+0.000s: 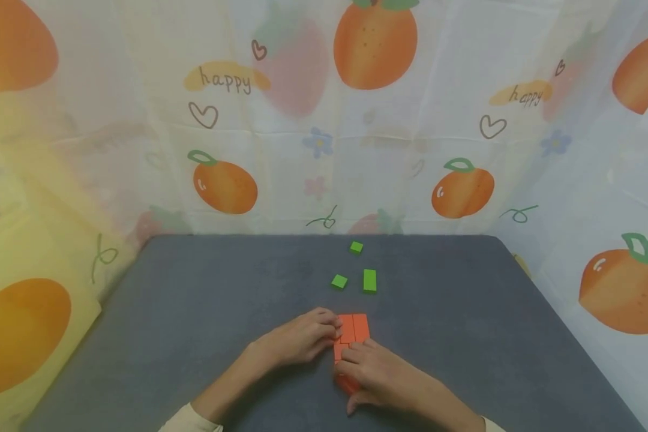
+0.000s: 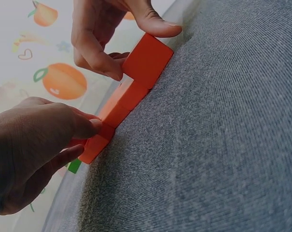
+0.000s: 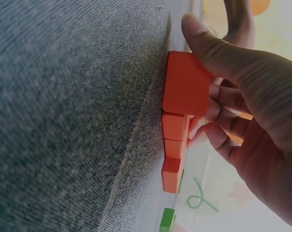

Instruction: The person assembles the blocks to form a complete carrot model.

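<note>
Several orange blocks form a low row on the table, with a far pair (image 1: 360,327) visible past the hands. At the far left side, my left hand (image 1: 308,336) pinches an orange block (image 2: 96,146) between thumb and fingers. Around the near end curls my right hand (image 1: 380,375), holding an orange block (image 3: 187,83) that shows a square face. Its thumb (image 3: 211,46) lies across one corner, with the other fingers along the farther side. From the head, the right hand covers much of that near block.
Beyond the row lie separate green blocks: a longer one (image 1: 369,281), a small one (image 1: 339,281) and another small one (image 1: 356,247). The dark grey cloth-covered table (image 1: 480,318) extends to both sides. A fruit-printed curtain (image 1: 378,174) hangs behind it.
</note>
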{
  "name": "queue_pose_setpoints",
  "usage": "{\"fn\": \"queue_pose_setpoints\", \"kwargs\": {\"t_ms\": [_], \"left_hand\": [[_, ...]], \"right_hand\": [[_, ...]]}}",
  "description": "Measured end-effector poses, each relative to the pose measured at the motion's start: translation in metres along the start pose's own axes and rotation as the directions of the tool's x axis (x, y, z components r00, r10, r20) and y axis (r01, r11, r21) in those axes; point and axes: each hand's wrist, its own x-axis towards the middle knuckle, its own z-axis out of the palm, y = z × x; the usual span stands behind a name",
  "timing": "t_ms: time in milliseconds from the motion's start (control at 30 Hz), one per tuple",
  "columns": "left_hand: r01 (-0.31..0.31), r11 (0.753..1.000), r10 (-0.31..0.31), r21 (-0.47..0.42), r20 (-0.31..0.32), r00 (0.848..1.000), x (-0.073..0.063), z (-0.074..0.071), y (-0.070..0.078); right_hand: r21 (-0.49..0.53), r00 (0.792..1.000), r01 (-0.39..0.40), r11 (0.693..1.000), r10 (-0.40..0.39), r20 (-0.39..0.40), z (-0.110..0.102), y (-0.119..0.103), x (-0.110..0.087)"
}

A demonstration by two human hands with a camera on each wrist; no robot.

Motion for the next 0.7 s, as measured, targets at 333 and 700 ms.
{"fn": "queue_pose_setpoints", "kwargs": {"t_ms": [333, 700], "left_hand": [[0.002, 1.0, -0.002, -0.013, -0.003, 1.0, -0.0013, 0.0023, 0.0009], [0.026, 1.0, -0.026, -0.012, 0.013, 1.0, 0.0006, -0.0001, 0.002]], "right_hand": [[-0.001, 1.0, 0.003, 1.0, -0.003, 0.001, 0.0016, -0.0014, -0.002], [0.091, 0.999, -0.047, 0.995, 0.046, 0.009, -0.0008, 0.0019, -0.0061]]}}
